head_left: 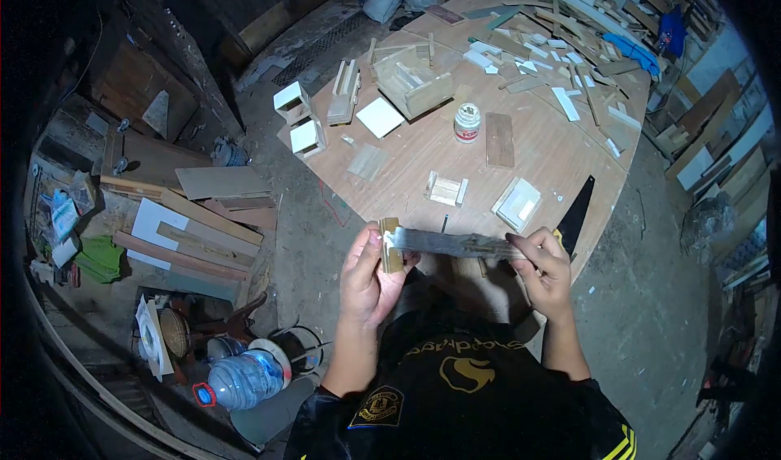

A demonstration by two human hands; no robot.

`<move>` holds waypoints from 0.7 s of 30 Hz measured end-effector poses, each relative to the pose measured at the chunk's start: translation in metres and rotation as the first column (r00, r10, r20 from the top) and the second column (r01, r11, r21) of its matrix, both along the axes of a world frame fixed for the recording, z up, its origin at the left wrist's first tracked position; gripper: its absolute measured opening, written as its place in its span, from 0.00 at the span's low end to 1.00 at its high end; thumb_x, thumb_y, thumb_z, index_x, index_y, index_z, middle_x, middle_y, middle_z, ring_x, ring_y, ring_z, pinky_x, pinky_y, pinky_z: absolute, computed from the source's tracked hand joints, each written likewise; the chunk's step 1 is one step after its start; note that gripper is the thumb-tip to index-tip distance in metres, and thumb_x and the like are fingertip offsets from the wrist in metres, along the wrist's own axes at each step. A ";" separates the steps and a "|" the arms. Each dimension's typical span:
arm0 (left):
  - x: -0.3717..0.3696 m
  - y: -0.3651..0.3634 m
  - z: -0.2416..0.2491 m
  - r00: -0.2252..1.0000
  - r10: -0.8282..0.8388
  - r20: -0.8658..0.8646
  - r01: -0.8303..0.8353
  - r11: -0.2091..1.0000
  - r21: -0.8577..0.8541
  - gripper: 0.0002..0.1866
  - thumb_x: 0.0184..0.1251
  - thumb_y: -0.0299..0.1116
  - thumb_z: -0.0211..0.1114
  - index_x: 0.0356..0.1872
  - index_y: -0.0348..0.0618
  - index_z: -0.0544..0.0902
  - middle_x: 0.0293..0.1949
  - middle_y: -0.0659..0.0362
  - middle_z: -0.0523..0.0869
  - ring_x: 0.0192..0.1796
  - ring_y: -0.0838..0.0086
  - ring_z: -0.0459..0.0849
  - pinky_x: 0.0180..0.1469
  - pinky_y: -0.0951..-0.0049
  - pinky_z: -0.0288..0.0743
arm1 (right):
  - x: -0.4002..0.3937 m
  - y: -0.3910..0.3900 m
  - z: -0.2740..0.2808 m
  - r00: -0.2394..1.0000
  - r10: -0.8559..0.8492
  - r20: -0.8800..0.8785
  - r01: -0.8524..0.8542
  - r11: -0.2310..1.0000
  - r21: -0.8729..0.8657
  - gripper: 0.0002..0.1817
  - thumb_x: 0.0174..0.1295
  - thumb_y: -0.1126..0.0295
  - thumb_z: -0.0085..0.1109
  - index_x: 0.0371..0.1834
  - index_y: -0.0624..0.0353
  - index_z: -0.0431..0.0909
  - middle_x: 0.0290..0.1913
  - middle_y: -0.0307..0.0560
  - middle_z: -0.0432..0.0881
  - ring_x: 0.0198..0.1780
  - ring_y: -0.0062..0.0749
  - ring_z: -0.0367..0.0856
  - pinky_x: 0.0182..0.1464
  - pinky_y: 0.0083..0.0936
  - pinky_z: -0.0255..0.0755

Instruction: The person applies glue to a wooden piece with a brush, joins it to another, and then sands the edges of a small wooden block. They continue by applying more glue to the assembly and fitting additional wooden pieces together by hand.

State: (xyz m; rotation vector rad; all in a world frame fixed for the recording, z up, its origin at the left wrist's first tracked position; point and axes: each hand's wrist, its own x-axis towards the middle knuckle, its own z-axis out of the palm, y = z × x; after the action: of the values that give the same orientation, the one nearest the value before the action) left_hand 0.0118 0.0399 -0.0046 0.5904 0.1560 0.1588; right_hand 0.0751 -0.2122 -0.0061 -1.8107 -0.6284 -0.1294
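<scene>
My left hand (368, 279) grips a small yellowish-brown wooden piece (392, 258) upright, with a white smear on its face. My right hand (545, 271) is closed on the far end of a long, flat grey wooden strip (443, 244), whose other end meets the white smear on the small piece. Both hands are above the near edge of the table. Beyond them on the tabletop lie a small wooden frame (447, 189) and a stack of small white-topped panels (517, 204).
On the wooden table (415, 167) stand a white jar (467, 124), a brown board (499, 140) and a wooden box (413, 86). A black handsaw (578, 214) lies at the right edge. Offcuts (561, 69) cover the far right. A water bottle (244, 379) is at lower left.
</scene>
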 end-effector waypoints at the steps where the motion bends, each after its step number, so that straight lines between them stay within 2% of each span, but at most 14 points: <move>1: 0.000 0.000 0.001 1.000 0.002 0.000 -0.002 1.000 0.001 0.14 0.76 0.40 0.51 0.50 0.40 0.75 0.41 0.54 0.81 0.43 0.66 0.78 0.48 0.61 0.69 | -0.001 0.002 -0.002 0.999 0.035 -0.036 -0.035 0.999 0.003 0.16 0.57 0.78 0.62 0.50 0.64 0.83 0.32 0.43 0.75 0.34 0.26 0.74 0.36 0.19 0.68; 7: -0.001 0.002 0.004 0.998 -0.028 -0.054 0.022 0.994 -0.111 0.15 0.76 0.40 0.50 0.49 0.39 0.77 0.42 0.52 0.82 0.44 0.63 0.80 0.50 0.56 0.71 | 0.002 0.001 -0.013 0.995 0.047 0.088 -0.047 0.999 -0.001 0.15 0.57 0.78 0.62 0.48 0.66 0.83 0.32 0.43 0.74 0.32 0.26 0.75 0.35 0.20 0.69; 10: -0.003 0.003 -0.001 0.996 -0.088 -0.002 0.087 0.992 -0.096 0.13 0.75 0.37 0.52 0.49 0.37 0.74 0.45 0.52 0.81 0.46 0.64 0.81 0.50 0.58 0.75 | 0.001 0.004 -0.011 0.999 0.032 -0.008 -0.032 0.999 0.031 0.15 0.56 0.77 0.63 0.48 0.65 0.84 0.32 0.44 0.74 0.33 0.26 0.75 0.35 0.20 0.69; 13: -0.004 0.004 -0.003 0.995 -0.103 0.013 0.104 0.993 -0.048 0.17 0.75 0.40 0.52 0.51 0.37 0.78 0.43 0.49 0.83 0.47 0.60 0.81 0.52 0.53 0.73 | 0.001 0.003 -0.010 0.999 0.050 -0.011 -0.049 0.999 0.003 0.15 0.55 0.77 0.64 0.47 0.65 0.84 0.32 0.44 0.75 0.33 0.28 0.75 0.35 0.22 0.68; 19: -0.005 0.008 -0.008 0.996 -0.084 0.007 0.084 0.987 -0.135 0.17 0.74 0.39 0.53 0.51 0.37 0.78 0.44 0.50 0.83 0.49 0.60 0.81 0.54 0.53 0.73 | 0.003 -0.003 -0.016 0.989 0.141 0.049 -0.140 0.990 -0.006 0.14 0.53 0.77 0.65 0.44 0.65 0.85 0.31 0.45 0.76 0.34 0.31 0.75 0.37 0.24 0.68; 21: -0.004 0.011 -0.018 0.989 -0.102 0.104 0.118 0.978 -0.170 0.16 0.74 0.39 0.53 0.50 0.37 0.78 0.46 0.49 0.83 0.50 0.59 0.81 0.56 0.52 0.72 | 0.002 -0.003 -0.013 0.989 0.139 0.046 -0.139 0.990 -0.011 0.14 0.53 0.77 0.65 0.44 0.65 0.85 0.31 0.45 0.76 0.34 0.31 0.75 0.37 0.24 0.68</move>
State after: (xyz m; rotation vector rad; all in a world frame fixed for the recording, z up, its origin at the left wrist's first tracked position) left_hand 0.0082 0.0509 -0.0225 0.4134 0.0446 0.0643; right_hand 0.0768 -0.2157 -0.0194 -1.7691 -0.7870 -0.0750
